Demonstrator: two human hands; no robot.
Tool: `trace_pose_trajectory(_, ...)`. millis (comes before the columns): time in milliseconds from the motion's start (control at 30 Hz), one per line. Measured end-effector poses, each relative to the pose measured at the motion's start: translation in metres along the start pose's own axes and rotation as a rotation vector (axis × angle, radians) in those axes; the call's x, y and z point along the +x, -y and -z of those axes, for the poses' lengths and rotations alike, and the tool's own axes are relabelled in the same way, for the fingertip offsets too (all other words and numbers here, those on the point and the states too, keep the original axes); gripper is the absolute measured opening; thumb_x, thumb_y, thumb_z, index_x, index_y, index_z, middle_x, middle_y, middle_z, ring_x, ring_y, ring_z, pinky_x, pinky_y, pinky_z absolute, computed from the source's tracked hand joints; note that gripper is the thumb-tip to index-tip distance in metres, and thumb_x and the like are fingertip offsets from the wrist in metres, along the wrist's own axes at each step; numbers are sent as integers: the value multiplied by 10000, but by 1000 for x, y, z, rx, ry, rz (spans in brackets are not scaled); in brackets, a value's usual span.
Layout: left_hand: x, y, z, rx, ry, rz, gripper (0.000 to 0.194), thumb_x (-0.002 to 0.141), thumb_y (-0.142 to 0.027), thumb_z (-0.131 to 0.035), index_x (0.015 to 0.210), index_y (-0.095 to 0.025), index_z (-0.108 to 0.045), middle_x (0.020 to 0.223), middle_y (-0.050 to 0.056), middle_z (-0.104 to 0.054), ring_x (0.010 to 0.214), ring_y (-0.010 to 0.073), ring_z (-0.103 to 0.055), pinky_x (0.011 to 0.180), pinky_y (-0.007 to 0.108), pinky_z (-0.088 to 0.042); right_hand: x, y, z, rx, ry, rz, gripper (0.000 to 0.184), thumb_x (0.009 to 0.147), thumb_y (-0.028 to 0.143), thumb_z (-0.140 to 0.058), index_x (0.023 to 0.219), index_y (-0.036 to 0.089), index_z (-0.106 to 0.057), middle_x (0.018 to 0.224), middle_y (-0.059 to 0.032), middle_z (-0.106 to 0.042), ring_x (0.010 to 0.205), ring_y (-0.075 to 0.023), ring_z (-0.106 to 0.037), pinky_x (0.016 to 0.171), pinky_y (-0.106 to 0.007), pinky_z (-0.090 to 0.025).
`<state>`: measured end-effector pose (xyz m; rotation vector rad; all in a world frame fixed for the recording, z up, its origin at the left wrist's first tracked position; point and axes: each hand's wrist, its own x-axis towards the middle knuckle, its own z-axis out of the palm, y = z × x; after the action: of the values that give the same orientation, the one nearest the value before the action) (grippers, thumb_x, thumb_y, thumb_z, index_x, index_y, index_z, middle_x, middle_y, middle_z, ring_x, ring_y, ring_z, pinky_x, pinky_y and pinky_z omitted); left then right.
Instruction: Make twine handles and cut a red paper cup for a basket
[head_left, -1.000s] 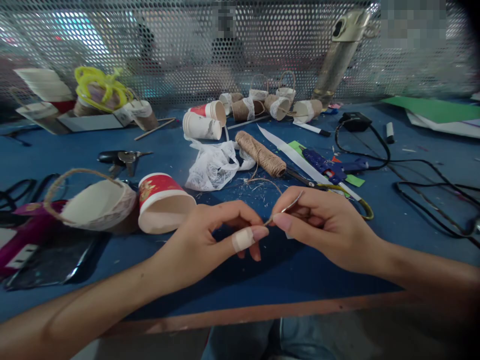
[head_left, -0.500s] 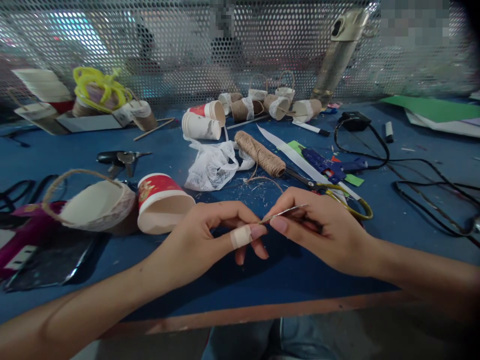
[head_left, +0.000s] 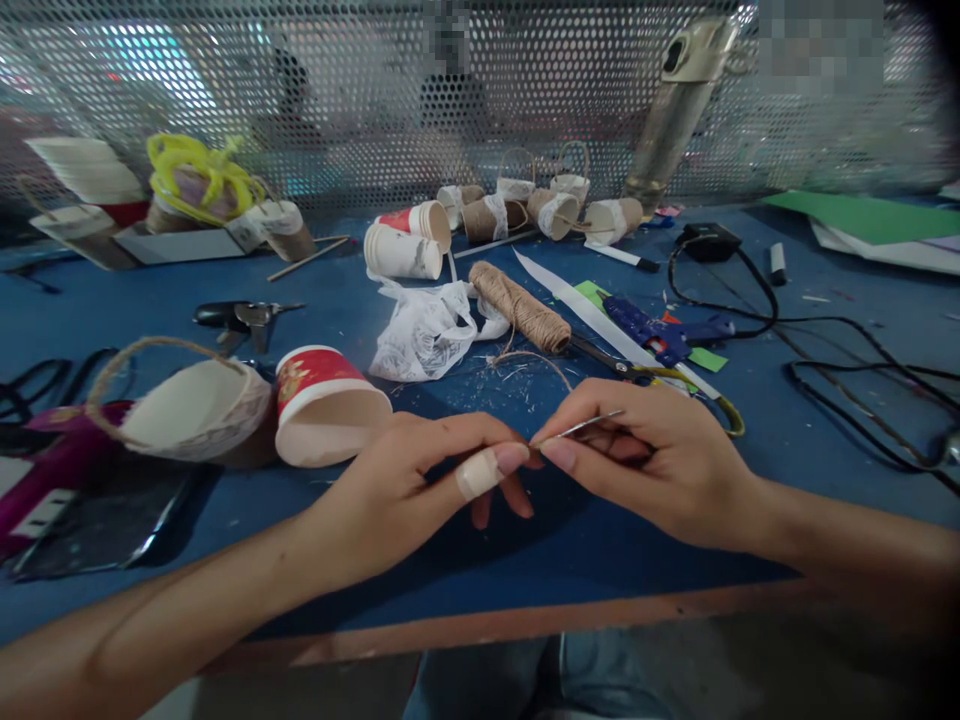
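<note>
My left hand (head_left: 442,465), with a bandage (head_left: 478,474) round its thumb, pinches thumb against index finger. At the same spot my right hand (head_left: 637,455) pinches a thin strand (head_left: 589,424), pale and silvery along the part that sticks out to the right. The fingertips of both hands meet and hide the strand's left end. Behind my right hand lie scissors (head_left: 727,412) with yellow handles, partly covered. A ball of twine (head_left: 521,306) lies farther back, its loose line (head_left: 536,355) running toward my right hand. A red and white paper cup (head_left: 322,375) lies left of my left hand.
A twine-handled cup basket (head_left: 199,405) stands left, near a purple glue gun (head_left: 56,470) and a phone (head_left: 112,530). White lace (head_left: 424,335), keys (head_left: 251,318) and a blue glue gun (head_left: 660,332) with black cable lie around. Perforated metal mesh (head_left: 360,110) closes the back.
My hands have come closer together, so the brown stretch of strand between the fingertips is now mostly hidden. My right hand has shifted slightly and covers more of the scissors' handles.
</note>
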<state>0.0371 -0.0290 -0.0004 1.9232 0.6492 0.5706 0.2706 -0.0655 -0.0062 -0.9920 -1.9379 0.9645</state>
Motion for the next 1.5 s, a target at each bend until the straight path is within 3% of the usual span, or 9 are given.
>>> trace_pose_trajectory(133, 1, 2, 3, -268, 141, 118, 211, 1059, -260, -585, 943, -168, -735, 838, 24, -820, 646, 99, -716, 637, 159, -584, -1, -3, 1, 80, 51, -11, 92, 996, 256, -655, 948, 179, -663, 592, 87, -538, 445, -28, -345, 381, -178, -216)
trace_pose_trajectory(267, 0, 1, 2, -388, 104, 189, 176, 1035, -289, -645, 935, -168, -724, 827, 29, -827, 644, 100, -712, 634, 166, -596, 0, -5, 2, 149, 35, -52, 108, 1000, 300, -673, 970, 198, -696, 634, 74, -567, 500, -38, -395, 418, -164, -281)
trace_pose_trajectory(467, -1, -2, 0, -350, 17, 174, 177, 1001, -291, -698, 878, -164, -711, 801, 20, -827, 594, 79, -688, 590, 133, -575, 3, -4, 2, 238, 4, -64, 108, 1007, 290, -671, 976, 202, -727, 787, 47, -645, 568, -27, -506, 485, -151, -386)
trace_pose_trajectory(667, -1, -3, -1, -311, -41, 157, 149, 982, -262, -718, 864, -172, -716, 778, 1, -823, 561, 60, -670, 562, 103, -555, 3, -1, 0, 422, -8, -158, 65, 979, 257, -712, 959, 196, -708, 732, 56, -628, 589, -37, -570, 527, -131, -468)
trace_pose_trajectory(900, -2, -2, -2, -290, -46, 138, 141, 975, -240, -723, 853, -169, -712, 777, 2, -823, 550, 55, -666, 555, 98, -547, 1, -2, 1, 527, -13, -177, 65, 934, 248, -769, 939, 188, -745, 862, 19, -714, 635, -42, -622, 588, -134, -540)
trace_pose_trajectory(1067, -3, -3, -2, -316, -30, 133, 155, 976, -247, -723, 851, -159, -695, 780, 20, -825, 549, 70, -670, 547, 125, -551, 4, -3, 3, 555, 8, -160, 66, 964, 225, -726, 989, 190, -777, 840, 0, -720, 651, -63, -635, 620, -169, -558)
trace_pose_trajectory(1267, -1, -3, -2, -338, 9, 162, 167, 982, -259, -717, 862, -146, -696, 807, 65, -833, 561, 97, -679, 548, 168, -566, 7, -4, 0, 610, -14, -189, 45, 893, 219, -799, 893, 174, -794, 919, -33, -763, 644, -78, -657, 613, -198, -591)
trace_pose_trajectory(1500, -1, -4, -2, -306, 20, 166, 172, 986, -239, -708, 842, -146, -687, 804, 58, -833, 558, 85, -669, 550, 148, -546, 6, -8, -1, 492, -4, -141, 103, 891, 250, -810, 989, 240, -840, 908, -14, -787, 708, -94, -692, 648, -188, -603)
